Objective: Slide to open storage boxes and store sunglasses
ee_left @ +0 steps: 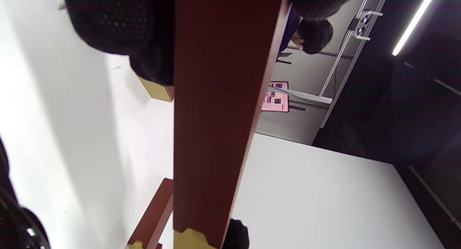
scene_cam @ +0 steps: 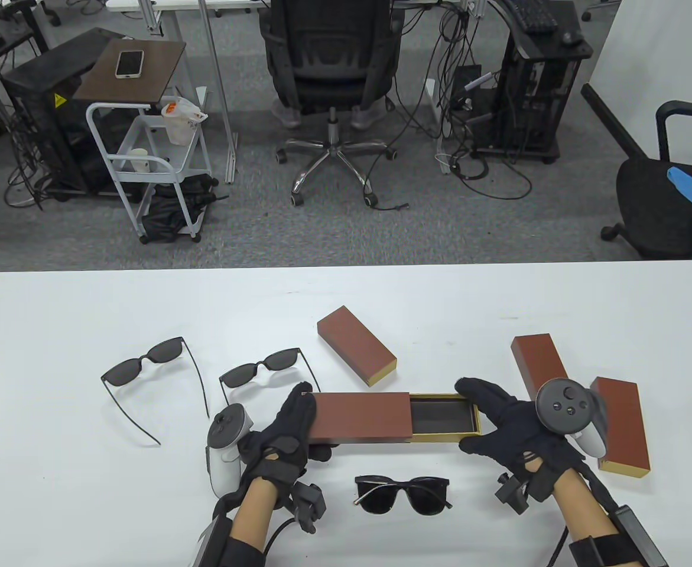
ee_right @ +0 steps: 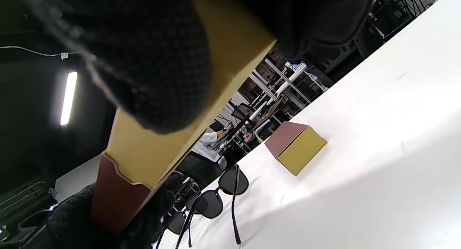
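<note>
A long brown storage box point(scene_cam: 360, 417) lies between my hands, its gold drawer point(scene_cam: 443, 417) slid partly out to the right, dark inside and with nothing in it. My left hand point(scene_cam: 289, 430) grips the brown sleeve's left end point(ee_left: 216, 108). My right hand point(scene_cam: 502, 422) grips the gold drawer's right end point(ee_right: 187, 108). Folded black sunglasses point(scene_cam: 403, 495) lie in front of the box. Two thin-framed sunglasses point(scene_cam: 266, 367) point(scene_cam: 145, 366) lie open to the left; they show in the right wrist view point(ee_right: 216, 198).
Three more closed brown boxes lie on the white table point(scene_cam: 85, 307): one behind the open box point(scene_cam: 356, 345), two at the right point(scene_cam: 539, 364) point(scene_cam: 622, 433). An office chair point(scene_cam: 328, 65) and a cart point(scene_cam: 145, 153) stand beyond the far edge.
</note>
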Demonstrator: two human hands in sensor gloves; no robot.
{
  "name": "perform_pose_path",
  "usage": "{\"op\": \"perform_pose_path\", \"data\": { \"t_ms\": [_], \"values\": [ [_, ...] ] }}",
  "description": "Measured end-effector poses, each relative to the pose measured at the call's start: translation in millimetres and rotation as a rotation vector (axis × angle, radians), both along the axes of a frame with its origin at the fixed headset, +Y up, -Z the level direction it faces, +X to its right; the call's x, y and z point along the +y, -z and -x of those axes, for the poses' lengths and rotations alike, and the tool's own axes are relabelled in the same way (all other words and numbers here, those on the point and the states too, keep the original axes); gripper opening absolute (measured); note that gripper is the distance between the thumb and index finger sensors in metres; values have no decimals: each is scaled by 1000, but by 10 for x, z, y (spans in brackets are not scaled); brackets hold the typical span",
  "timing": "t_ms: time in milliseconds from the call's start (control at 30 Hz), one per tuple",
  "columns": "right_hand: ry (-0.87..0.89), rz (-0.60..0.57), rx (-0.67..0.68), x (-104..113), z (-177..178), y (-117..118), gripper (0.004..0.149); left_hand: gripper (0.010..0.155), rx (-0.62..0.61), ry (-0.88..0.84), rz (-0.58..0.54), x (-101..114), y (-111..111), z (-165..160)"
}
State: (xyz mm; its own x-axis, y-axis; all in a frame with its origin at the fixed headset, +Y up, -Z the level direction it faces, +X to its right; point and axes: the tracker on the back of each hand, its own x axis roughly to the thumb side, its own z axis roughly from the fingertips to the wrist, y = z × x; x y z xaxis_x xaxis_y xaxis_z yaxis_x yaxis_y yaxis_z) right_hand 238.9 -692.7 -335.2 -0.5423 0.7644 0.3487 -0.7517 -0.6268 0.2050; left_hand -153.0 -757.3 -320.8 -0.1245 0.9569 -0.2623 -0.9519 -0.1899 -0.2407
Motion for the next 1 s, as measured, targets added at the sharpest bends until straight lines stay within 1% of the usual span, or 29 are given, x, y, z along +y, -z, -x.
{"op": "perform_pose_path", "data": {
  "t_ms": [67,167,200,267,333,400,467,533,633,700,800,867,933,1000],
  "values": [
    [14,1,8,-10,19,0,82,76,26,-6,-11,1,-1,23],
    [47,15,-1,-22,42,-11,91,75,80,-3,-21,13,-10,66],
    [4,10,-26,-33,52,-18,93,75,111,-4,-28,21,-15,93],
    [-74,24,-71,-83,67,-21,92,75,174,2,-46,43,-26,147],
    [-113,77,-38,-164,135,-24,91,74,233,15,-60,67,-35,202],
    [-232,120,-22,-255,245,-50,88,74,269,11,-68,82,-40,259],
    [-338,117,15,-342,408,-91,84,73,295,-3,-69,82,-43,301],
    [-404,108,39,-398,546,-141,79,73,313,3,-66,81,-48,335],
    [-492,-8,86,-464,829,-251,66,73,350,27,-83,71,-52,381],
    [-598,-115,126,-462,1011,-340,58,73,384,53,-85,47,-54,401],
    [-688,-234,148,-454,1195,-454,51,72,399,35,-64,0,-51,421],
    [-739,-287,138,-466,1268,-514,47,73,398,8,-50,-22,-49,433],
    [-796,-321,144,-487,1316,-558,45,73,406,15,-50,-28,-49,447],
    [-842,-380,137,-507,1356,-595,42,73,415,38,-58,-20,-49,455]
  ]
}}
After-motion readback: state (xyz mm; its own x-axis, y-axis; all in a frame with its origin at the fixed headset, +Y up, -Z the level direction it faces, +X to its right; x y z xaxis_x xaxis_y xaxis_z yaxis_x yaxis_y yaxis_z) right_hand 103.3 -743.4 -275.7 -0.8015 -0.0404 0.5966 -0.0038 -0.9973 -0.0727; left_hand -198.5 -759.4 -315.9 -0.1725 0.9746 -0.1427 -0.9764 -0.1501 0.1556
